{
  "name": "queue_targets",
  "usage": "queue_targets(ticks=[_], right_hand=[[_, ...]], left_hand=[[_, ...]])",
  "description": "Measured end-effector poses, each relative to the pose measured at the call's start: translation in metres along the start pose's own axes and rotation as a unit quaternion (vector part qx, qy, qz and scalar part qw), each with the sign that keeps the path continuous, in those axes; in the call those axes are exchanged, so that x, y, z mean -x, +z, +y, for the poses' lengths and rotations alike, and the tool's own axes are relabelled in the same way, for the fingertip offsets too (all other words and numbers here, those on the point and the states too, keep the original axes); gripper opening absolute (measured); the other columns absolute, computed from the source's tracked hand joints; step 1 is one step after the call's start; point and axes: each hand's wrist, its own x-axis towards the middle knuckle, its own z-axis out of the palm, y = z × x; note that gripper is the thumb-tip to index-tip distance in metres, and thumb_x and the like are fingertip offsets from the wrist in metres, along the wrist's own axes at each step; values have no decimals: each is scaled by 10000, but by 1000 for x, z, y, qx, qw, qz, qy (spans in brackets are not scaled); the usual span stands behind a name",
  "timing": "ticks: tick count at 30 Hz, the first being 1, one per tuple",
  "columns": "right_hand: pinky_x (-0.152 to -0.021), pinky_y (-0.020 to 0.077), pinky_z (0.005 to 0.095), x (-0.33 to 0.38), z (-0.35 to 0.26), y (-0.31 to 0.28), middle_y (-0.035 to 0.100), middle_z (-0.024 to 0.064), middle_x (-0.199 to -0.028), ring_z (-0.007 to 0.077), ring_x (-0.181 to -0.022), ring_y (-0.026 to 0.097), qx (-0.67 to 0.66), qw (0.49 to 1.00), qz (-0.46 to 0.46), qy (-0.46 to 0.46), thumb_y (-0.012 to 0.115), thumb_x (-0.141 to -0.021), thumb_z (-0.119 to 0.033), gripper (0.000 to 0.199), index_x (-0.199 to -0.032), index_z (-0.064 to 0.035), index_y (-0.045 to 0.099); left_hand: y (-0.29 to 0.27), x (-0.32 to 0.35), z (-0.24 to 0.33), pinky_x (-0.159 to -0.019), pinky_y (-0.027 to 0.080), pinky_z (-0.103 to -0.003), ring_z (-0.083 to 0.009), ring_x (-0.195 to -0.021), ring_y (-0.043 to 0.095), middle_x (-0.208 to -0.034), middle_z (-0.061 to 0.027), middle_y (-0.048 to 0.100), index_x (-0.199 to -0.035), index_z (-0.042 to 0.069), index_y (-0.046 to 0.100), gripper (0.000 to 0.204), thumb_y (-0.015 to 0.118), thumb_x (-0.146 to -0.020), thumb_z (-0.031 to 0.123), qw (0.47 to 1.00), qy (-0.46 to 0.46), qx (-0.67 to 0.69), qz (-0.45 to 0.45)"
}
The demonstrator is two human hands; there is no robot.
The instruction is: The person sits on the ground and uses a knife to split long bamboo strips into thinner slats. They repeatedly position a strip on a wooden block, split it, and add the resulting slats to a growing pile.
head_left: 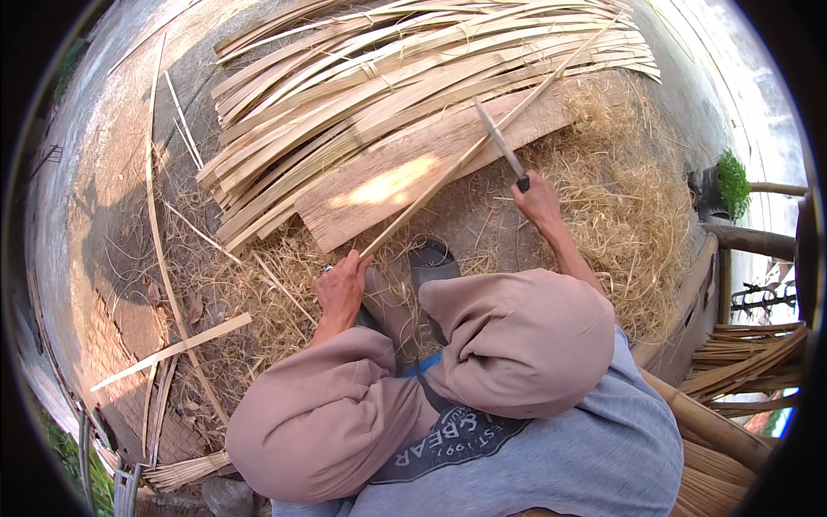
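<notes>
My left hand is closed round the near end of a long, thin bamboo strip. The strip slants away to the upper right, across a wooden board and over a layer of split bamboo slats. In my right hand is a knife, gripped by its dark handle. Its long blade points up and to the left, meeting or crossing the strip above the board; whether the edge touches the strip I cannot tell.
Curly bamboo shavings heap up on the right and lie around my feet. Loose strips lie on the ground at left. A green plant stands at far right, above bundled bamboo strips. My bent knees are close below both hands.
</notes>
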Motion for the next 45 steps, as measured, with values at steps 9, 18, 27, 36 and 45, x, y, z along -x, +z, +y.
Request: queue_targets(ticks=[9, 18, 27, 36, 45], right_hand=[[-725, 581, 514, 92, -62, 18, 714, 211, -819, 431, -782, 714, 51, 974, -119, -185, 711, -870, -310, 317, -971, -27, 610], [-618, 542, 461, -73, 94, -89, 677, 185, -681, 319, -641, 688, 7, 981, 111, 157, 640, -872, -337, 374, -763, 20, 657], [-694, 539, 514, 107, -52, 79, 668, 216, -765, 407, -772, 702, -53, 969, -87, -225, 743, -851, -269, 305, -949, -37, 571], [-656, 542, 509, -47, 32, -5, 665, 232, -695, 401, -675, 691, -89, 988, 112, 59, 680, -875, -316, 349, -803, 20, 616], [-683, 555, 509, 72, -26, 64, 706, 168, -895, 393, -765, 701, 1, 977, -55, -208, 744, -847, -246, 286, -945, -55, 555]], left_hand=[[2, -1, 3, -602, 507, -476, -323, -646, 685, -847, -67, 636, -955, 158, 564, 244, 572, -1023, 393, 997, 27, -76, 2], [-4, 1, 4, -636, 514, -491, -346, -672, 691, -780, -96, 647, -924, 132, 552, 276, 571, -1027, 387, 999, 22, -42, -4], [-10, -18, -19, -607, 429, -376, -196, -620, 549, -647, -82, 595, -921, 6, 703, 511, 663, -958, 514, 877, -171, 310, -325], [-10, -12, -23, -561, 388, -342, -129, -587, 467, -626, -2, 530, -911, -12, 690, 509, 673, -970, 493, 887, -144, 318, -301], [-21, -23, -24, -415, 296, -228, -39, -470, 391, -585, 73, 431, -837, 90, 565, 433, 703, -973, 476, 749, -228, 477, -399]])
